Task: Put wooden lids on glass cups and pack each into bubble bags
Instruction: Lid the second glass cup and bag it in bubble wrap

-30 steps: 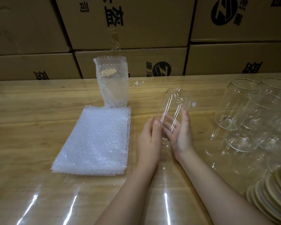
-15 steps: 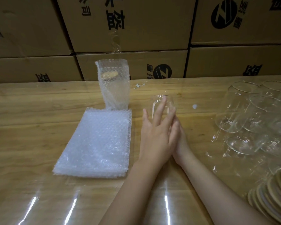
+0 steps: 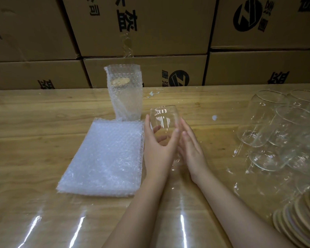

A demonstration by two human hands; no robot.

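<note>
**Stacked cartons [image 3: 150,24] behind a wooden table [image 3: 34,122]: packing barely begun**

One bagged cup [image 3: 123,93], lid on, stands at 12 o'clock; judged done. At centre, just 3 o'clock of the bubble bags [image 3: 104,158], a glass cup [image 3: 164,120] has no lid yet; left hand [image 3: 157,149] curls round it; right hand [image 3: 191,151] lies flat against its side, fingers straight. Long axis near upright; mouth up, tipped toward 12 o'clock. Bare glasses [image 3: 276,126] at 3 o'clock and wooden lids [image 3: 301,221] at 5 o'clock remain.
</note>
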